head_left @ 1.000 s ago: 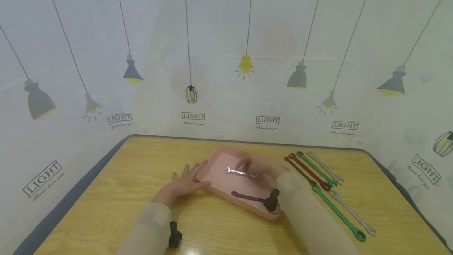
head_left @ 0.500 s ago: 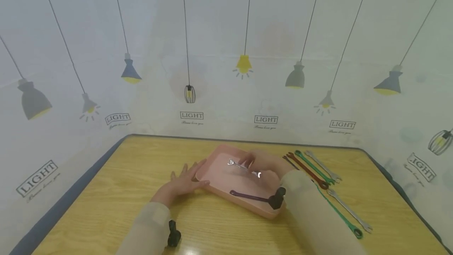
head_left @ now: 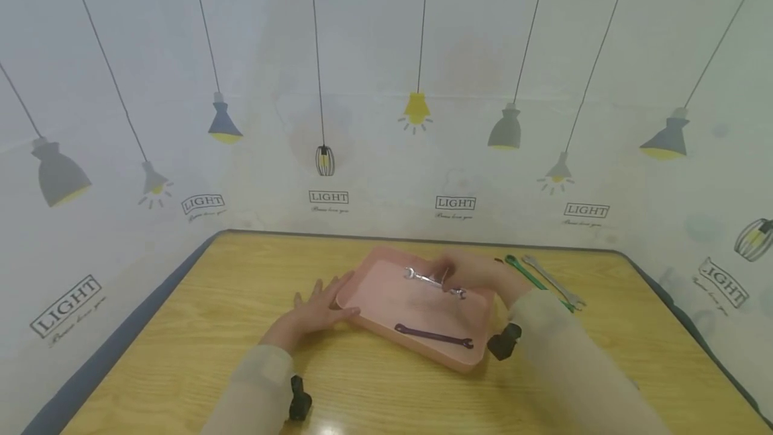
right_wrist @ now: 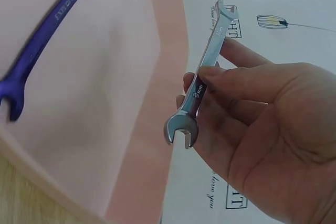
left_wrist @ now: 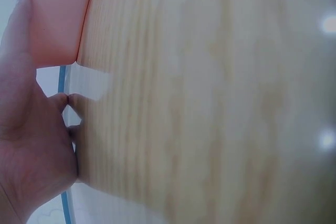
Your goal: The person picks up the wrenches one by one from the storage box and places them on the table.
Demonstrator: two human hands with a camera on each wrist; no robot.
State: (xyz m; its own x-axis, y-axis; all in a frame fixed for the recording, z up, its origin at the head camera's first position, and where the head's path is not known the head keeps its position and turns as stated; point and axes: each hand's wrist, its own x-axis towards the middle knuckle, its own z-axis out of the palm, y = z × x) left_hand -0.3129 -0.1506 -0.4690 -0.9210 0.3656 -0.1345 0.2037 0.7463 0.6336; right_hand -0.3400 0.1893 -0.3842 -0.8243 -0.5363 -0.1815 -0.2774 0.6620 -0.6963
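Between thumb and fingers my right hand [head_left: 468, 272] pinches a small shiny open-end wrench [right_wrist: 210, 56]. In the head view this silver wrench is over the far right part of a pink tray [head_left: 368, 327]. Inside the tray, along its near side, lies a purple wrench [head_left: 433, 337]; the right wrist view shows lettering on its handle. My left hand [head_left: 314, 314] rests at the tray's left corner, fingers spread and straight on the table, thumb against the tray wall. In the left wrist view the left hand [left_wrist: 37, 129] is beside the pink wall [left_wrist: 60, 19].
To the right of the tray, a green wrench [head_left: 537, 277] and a silver wrench [head_left: 552, 280] lie on the wooden table [head_left: 199, 314]. The right sleeve [head_left: 574, 361] covers other wrenches there. A pale wall sheet [head_left: 374, 52] printed with lamps stands behind.
My right hand has lifted the silver wrench and moved right with it over the tray. The right forearm has swung right, baring the purple wrench. My left hand stays in place.
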